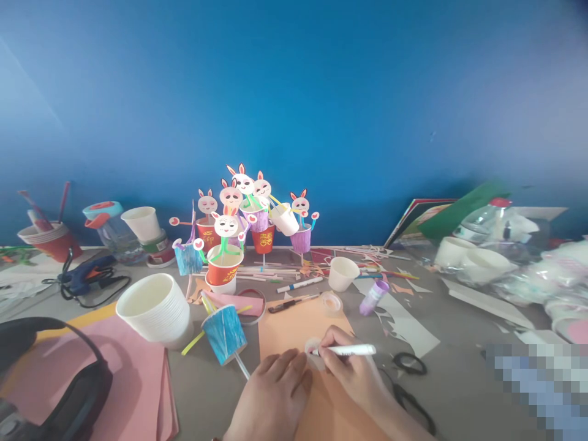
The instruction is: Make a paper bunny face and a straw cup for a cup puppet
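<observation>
My right hand (351,365) is closed around a white marker pen (356,350), its tip on a small round white paper piece (314,346). That piece lies on an orange paper sheet (294,331). Flat on the sheet, fingers stretched out, my left hand (275,389) rests beside the round piece. Just beyond the left hand, a blue-coloured paper cup (225,334) with a stick and yellow-green strips leans on the table. A dark pen (294,302) and a small clear round lid (331,302) sit at the sheet's far edge.
Rabbit-faced cup figures (226,226) stand at the back. Left are stacked white cups (154,309), pink paper (124,380), headphones (98,367) and a blue glue gun (87,272). Scissors (410,363), a purple glue stick (374,297), paper scraps (408,324) and plastic bags (528,282) lie right.
</observation>
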Available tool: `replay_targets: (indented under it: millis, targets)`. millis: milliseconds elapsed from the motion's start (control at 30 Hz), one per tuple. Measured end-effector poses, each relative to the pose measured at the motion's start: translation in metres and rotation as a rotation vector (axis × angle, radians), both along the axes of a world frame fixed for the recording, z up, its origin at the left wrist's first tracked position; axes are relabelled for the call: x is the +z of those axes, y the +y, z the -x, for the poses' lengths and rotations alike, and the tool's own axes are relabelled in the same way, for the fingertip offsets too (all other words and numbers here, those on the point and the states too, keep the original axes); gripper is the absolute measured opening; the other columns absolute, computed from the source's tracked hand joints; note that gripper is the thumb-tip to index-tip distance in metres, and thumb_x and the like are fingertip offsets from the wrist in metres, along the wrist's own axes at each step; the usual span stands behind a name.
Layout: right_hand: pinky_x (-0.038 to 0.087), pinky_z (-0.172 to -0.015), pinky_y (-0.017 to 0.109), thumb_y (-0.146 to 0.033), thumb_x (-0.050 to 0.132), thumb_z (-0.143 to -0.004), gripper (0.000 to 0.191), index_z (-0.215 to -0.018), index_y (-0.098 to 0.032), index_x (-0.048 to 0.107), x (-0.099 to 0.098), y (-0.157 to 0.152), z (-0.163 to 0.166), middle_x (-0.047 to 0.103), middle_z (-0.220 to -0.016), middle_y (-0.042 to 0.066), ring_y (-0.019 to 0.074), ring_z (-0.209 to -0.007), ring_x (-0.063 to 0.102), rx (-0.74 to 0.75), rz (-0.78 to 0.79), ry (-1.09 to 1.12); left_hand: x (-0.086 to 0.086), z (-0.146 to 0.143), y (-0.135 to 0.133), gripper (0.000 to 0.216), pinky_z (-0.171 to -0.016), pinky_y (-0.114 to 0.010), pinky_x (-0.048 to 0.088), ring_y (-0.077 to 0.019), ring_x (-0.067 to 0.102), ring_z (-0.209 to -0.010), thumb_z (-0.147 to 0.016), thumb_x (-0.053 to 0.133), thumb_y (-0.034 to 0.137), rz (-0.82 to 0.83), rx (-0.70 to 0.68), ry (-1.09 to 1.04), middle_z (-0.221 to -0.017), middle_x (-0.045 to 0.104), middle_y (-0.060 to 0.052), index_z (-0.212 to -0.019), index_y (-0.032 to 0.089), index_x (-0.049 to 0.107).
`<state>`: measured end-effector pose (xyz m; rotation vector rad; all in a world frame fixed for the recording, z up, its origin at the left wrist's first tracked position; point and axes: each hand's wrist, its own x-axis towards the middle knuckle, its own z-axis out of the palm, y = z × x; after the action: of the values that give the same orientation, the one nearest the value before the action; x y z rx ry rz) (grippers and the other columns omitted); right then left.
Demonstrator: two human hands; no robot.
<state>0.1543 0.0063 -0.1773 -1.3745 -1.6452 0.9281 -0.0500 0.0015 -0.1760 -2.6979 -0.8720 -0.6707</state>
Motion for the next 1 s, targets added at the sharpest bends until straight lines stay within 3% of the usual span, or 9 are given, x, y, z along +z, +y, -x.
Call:
replay_targets:
  millis: [600, 1000]
  targets:
    - [0.039, -0.057, 0.024, -0.029, 0.048, -0.092, 0.023, -0.07, -0.025, 0.045, 0.0062, 0.0006, 0.0017, 0.051, -0.06, -0.006, 0.0146, -0.055, 0.048, 0.002, -0.026, -0.039, -0.0032, 0.0006, -0.0003, 0.02, -0.085, -0.033, 0.052, -0.0202, 0.065, -0.11, -0.099, 0.052, 0.029, 0.092, 0.003, 0.069, -0.121, 0.072, -0.002, -0.11, 0.02, 0.066]
    - [0.036, -0.054, 0.023, -0.029, 0.048, -0.092, 0.022, -0.071, -0.025, 0.043, 0.0006, 0.0012, 0.0003, 0.045, -0.06, -0.006, 0.0144, -0.056, 0.044, -0.026, -0.033, -0.067, -0.0048, 0.0006, -0.0005, 0.021, -0.087, -0.033, 0.051, -0.0201, 0.064, -0.112, -0.099, 0.051, 0.03, 0.105, 0.001, 0.099, -0.124, 0.071, -0.003, -0.111, 0.02, 0.066]
